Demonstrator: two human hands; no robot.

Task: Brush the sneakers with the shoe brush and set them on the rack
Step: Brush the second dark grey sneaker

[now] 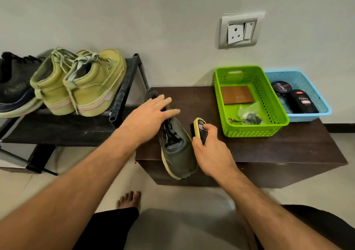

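A dark green-grey sneaker [178,153] with a pale sole lies on the dark brown low table [288,150], its toe hanging over the near edge. My left hand [151,113] reaches over the sneaker's heel and laces with fingers spread straight; whether it touches the shoe I cannot tell. My right hand [209,150] grips a yellow-backed shoe brush [200,128] right beside the sneaker's right side. On the black shoe rack [123,94] to the left stand two yellow-green sneakers [82,82] and a dark sneaker [13,88].
A green plastic basket [282,121] holds a brown flat piece and small items. Behind it a blue basket [324,109] holds a polish tin and a black bottle. A wall socket sits above. My bare foot [128,200] rests on the tiled floor.
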